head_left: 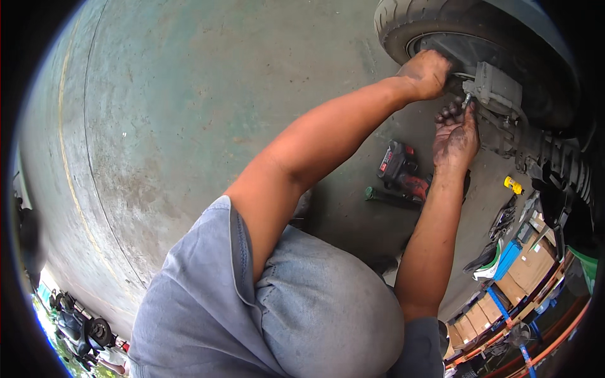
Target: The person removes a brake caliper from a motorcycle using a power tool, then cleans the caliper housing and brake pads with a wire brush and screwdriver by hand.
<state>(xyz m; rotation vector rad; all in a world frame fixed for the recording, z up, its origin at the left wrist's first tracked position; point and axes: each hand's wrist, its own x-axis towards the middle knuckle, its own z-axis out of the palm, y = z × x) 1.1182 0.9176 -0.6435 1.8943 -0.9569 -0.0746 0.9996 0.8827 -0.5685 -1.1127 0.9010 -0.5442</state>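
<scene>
My left hand (428, 74) is closed in a fist beside the wheel with its black tyre (416, 28). Whatever its fingers hold is hidden from view. Below it, my right hand (455, 140) is turned palm up, smudged with dark grime. Its fingertips pinch a small silvery bolt-like piece (467, 99), right under a grey box-shaped housing (499, 87) at the wheel's hub. I cannot tell whether that piece is seated in the housing. A coil spring (570, 165) lies to the right of the hands.
On the floor below my hands lie a red and black cordless power tool (403, 173) and a dark cylinder with a green end (372, 194). A yellow bottle (513, 184) lies farther right. Shelving with cardboard boxes (529, 268) fills the lower right; a motorcycle (79, 331) stands lower left.
</scene>
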